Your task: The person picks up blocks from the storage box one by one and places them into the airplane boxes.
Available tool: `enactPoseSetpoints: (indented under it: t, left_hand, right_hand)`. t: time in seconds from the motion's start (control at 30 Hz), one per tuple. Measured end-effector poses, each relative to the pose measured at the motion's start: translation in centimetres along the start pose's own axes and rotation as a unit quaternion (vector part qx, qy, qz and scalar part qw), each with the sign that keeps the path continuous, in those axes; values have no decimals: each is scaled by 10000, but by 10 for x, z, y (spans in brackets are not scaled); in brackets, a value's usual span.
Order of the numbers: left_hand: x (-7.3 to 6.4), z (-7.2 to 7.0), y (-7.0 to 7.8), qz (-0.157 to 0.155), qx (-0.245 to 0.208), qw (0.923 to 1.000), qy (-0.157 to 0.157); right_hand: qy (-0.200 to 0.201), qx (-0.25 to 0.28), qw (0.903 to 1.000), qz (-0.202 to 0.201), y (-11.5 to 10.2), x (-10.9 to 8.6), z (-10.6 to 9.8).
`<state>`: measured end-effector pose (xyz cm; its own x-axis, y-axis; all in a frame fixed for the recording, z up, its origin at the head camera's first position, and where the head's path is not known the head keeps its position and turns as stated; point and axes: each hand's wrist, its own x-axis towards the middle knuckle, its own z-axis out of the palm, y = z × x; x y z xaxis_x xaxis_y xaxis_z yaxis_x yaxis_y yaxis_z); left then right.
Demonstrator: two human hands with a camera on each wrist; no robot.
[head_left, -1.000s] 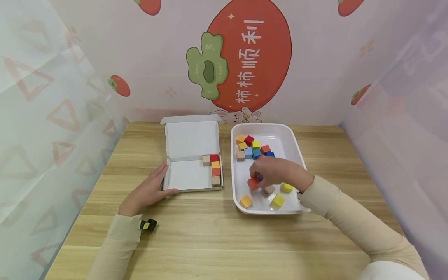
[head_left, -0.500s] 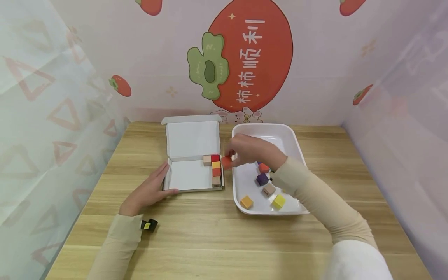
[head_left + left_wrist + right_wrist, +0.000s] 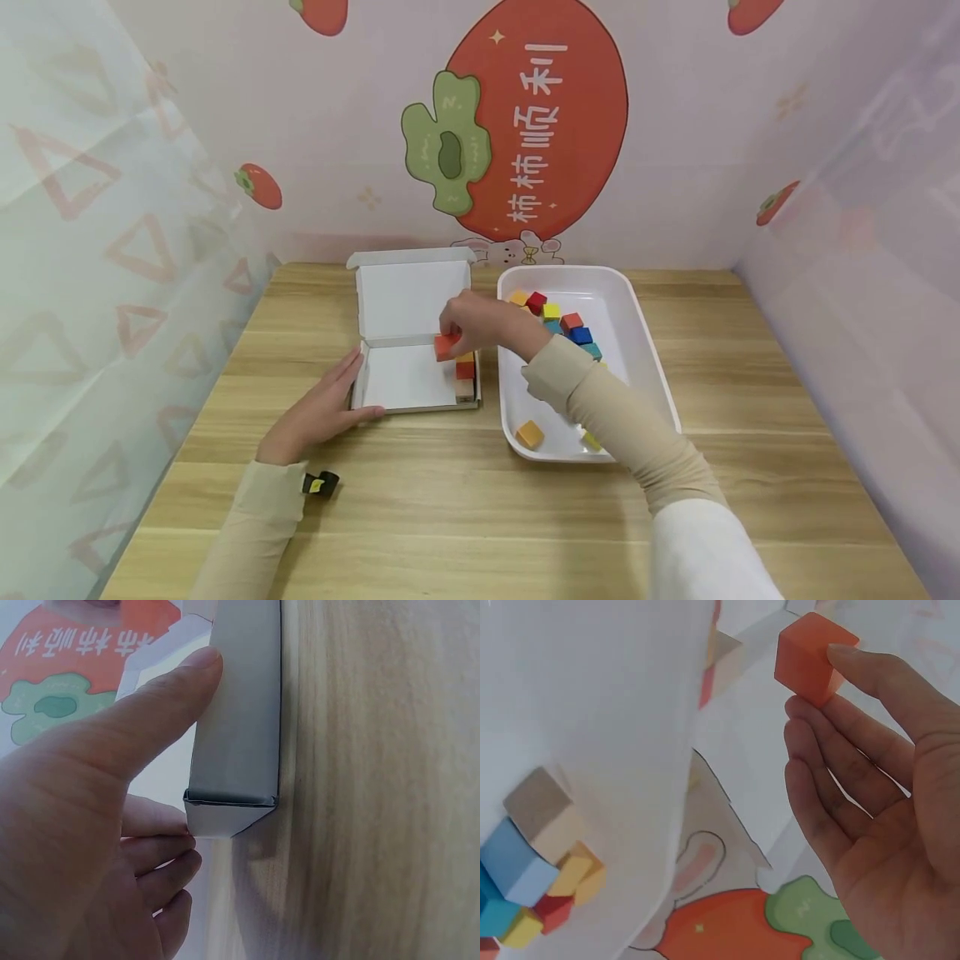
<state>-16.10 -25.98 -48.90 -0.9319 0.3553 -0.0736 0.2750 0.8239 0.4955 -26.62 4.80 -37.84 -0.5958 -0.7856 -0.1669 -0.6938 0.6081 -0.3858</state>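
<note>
My right hand (image 3: 480, 321) pinches an orange-red cube (image 3: 446, 347) over the back right part of an open white cardboard box (image 3: 397, 379). In the right wrist view the thumb and fingertips hold this orange cube (image 3: 810, 656) on opposite sides. Along the box's right wall a column of cubes shows, among them a red-orange one (image 3: 465, 371) and a plain wooden one (image 3: 464, 388); my hand hides those behind. My left hand (image 3: 318, 408) rests at the box's front left corner. Its thumb (image 3: 169, 697) lies along the front wall, fingers by the side wall.
Right of the box stands a white plastic tray (image 3: 626, 312) with several coloured cubes, partly hidden by my right forearm. A yellow-orange cube (image 3: 530, 434) lies near its front left corner. The box's raised lid (image 3: 412, 292) leans back towards the printed wall.
My right hand has picked the orange-red cube out of the tray and carried it left, over the box. The left hand has stayed at the box's corner.
</note>
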Motion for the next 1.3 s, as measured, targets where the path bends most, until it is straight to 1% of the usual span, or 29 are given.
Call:
enactPoseSetpoints:
  t: [0.1,0.3,0.4,0.5,0.67,0.9,1.13,1.3]
  left_hand:
    - [0,0,-1,-55,0,10000,-35]
    - [2,0,-2,-109,5,9999,-102]
    - [2,0,-3,-94,9,9999,-86]
    - [2,1,-3,-77,-25,10000,-53]
    - [2,1,-3,-4,-51,10000,-14]
    - [2,-1,-2,25,-63,10000,-26]
    - [3,-1,-1,55,-76,10000,26]
    - [4,0,-2,38,-35,10000,17]
  right_hand:
    - [-67,109,9998,139,2,5,6]
    - [-310,292,9975,566,5,10,14]
    - [-314,256,9963,758,7,14,17]
    - [-271,192,9958,848,8,17,20]
    - [-320,-51,9946,983,7,22,26]
    - [-381,-433,9909,1220,-1,30,30]
    - [-458,-1076,9832,1399,-5,40,37]
    - [-410,-1096,9827,1434,-7,41,38]
